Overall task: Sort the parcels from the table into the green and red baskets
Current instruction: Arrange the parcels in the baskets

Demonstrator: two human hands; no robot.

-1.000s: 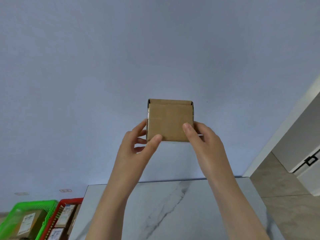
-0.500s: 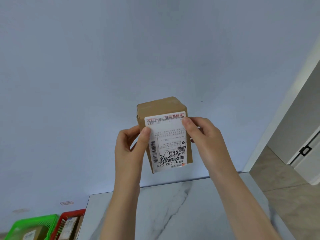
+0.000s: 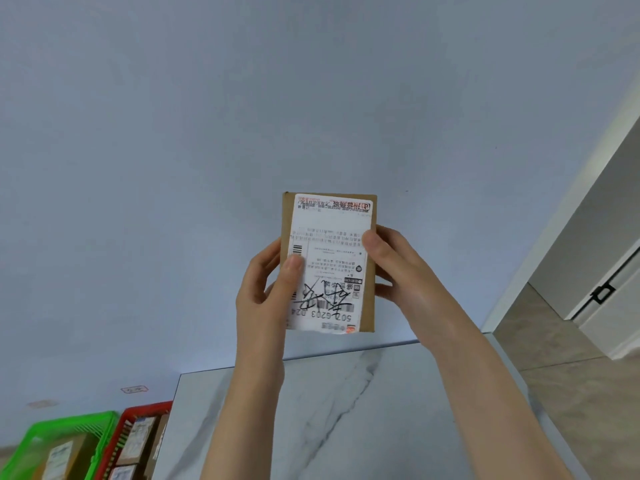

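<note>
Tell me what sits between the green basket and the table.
The red basket, with parcels inside, stands between the green basket and the table's left edge, seen in the head view.

Pale blue-grey wall (image 3: 207,133) fills most of the view, plain and unmarked apart from two small stickers low on the left: one outlined tag (image 3: 134,389), and one fainter, blurred patch (image 3: 42,403) further left; the text on both is unreadable. A white trim strip (image 3: 554,237) runs diagonally up the right side. Beyond it is a white door panel (image 3: 620,237) with a black handle (image 3: 604,292). Beige tiled floor (image 3: 540,334) lies below the door, lower right.
</note>
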